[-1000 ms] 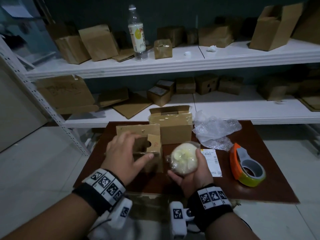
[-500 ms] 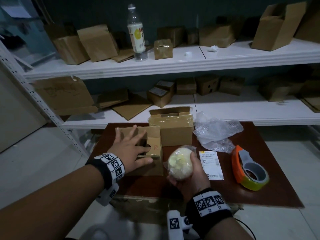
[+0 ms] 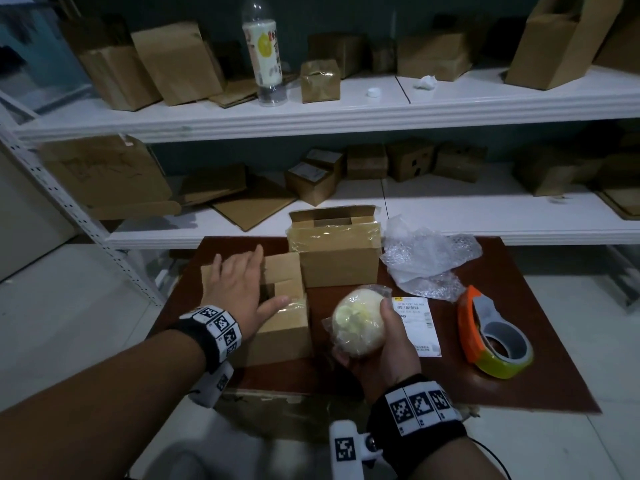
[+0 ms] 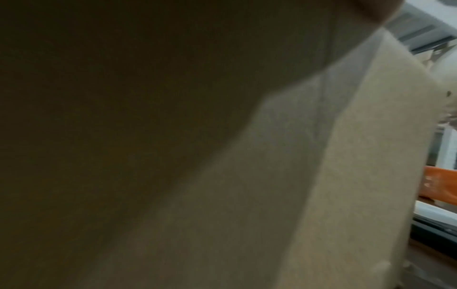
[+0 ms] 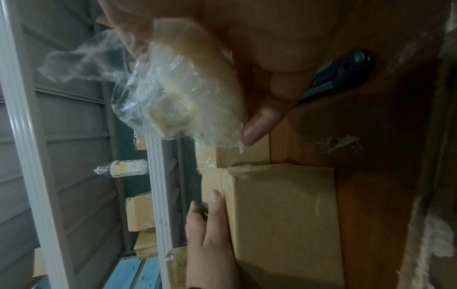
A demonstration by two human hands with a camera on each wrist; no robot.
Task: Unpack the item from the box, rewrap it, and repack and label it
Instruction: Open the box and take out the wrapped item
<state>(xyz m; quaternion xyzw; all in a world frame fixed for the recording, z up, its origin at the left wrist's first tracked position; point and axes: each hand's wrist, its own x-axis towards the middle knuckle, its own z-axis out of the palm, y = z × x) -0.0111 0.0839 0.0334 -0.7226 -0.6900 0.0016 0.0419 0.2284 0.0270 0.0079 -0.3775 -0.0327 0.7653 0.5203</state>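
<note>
My right hand grips a round pale-yellow item in clear plastic film, held just above the table's front. The right wrist view shows the same item with its loose film bunched beside my thumb. My left hand lies flat with straight fingers on the top flaps of a small cardboard box, thumb spread toward the taped edge. The left wrist view is filled by blurred cardboard. A second cardboard box stands open behind it. A white shipping label lies flat to the right of the item.
Crumpled bubble wrap lies at the back right of the brown table. An orange tape dispenser sits on its right side. A dark blue cutter lies under my right hand. White shelves with several boxes and a bottle stand behind.
My left hand let go of the small box's flap and spread flat on its top, reaching further back. My right hand keeps the wrapped item in nearly the same place.
</note>
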